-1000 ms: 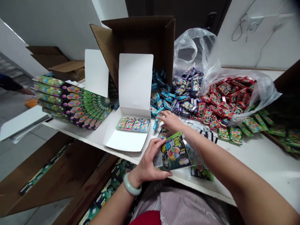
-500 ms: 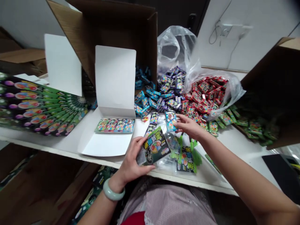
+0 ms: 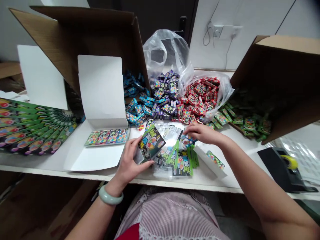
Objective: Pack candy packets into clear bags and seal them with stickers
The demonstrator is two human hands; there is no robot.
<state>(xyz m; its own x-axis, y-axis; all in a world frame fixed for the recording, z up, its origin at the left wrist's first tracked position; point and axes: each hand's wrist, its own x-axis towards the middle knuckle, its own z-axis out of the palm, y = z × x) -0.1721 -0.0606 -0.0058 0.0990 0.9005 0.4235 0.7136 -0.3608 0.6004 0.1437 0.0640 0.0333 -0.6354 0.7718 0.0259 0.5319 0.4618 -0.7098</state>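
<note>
My left hand (image 3: 128, 161) is closed on a black and green printed packet (image 3: 151, 144), its thumb along the lower edge. Fingers pinched, my right hand (image 3: 203, 133) holds a small blue candy box (image 3: 187, 140), partly hidden below the fingertips. Under and beside it lie more flat black and green packets (image 3: 183, 164) with clear plastic. To the left stands an open white carton (image 3: 100, 90), lid raised, with a row of small colourful boxes (image 3: 107, 137) lying in it.
Piles of blue boxes (image 3: 138, 110), purple boxes (image 3: 168, 86) and red boxes (image 3: 201, 95) lie at the back, some in clear bags. Green boxes (image 3: 250, 124) spill from a cardboard box (image 3: 277, 76) at right. A tape dispenser (image 3: 277, 166) sits near the front right edge.
The view has swung to the right. My right hand has lowered the blue candy box toward the flat packets, and the fingers now cover more of it. My left hand keeps its packet.
</note>
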